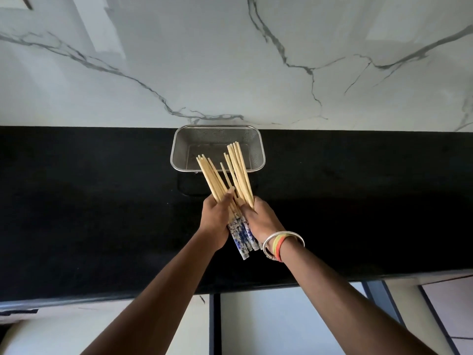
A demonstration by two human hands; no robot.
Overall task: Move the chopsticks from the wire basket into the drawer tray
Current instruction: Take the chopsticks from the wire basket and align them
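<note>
Several pale wooden chopsticks [235,172] with blue-and-white patterned ends fan out above the black counter, tips pointing toward the wall. My left hand [216,221] grips the left part of the bundle, and my right hand [261,221], with bangles at the wrist, grips the right part. Both hands press together around the patterned ends. Behind them stands a silver wire mesh basket [179,147] against the wall; the part of its inside that shows holds nothing. No drawer tray is in view.
The black counter [89,213] runs the full width, backed by a white marble wall [230,60]. Below its front edge are pale cabinet fronts [281,324] with a dark vertical gap between them.
</note>
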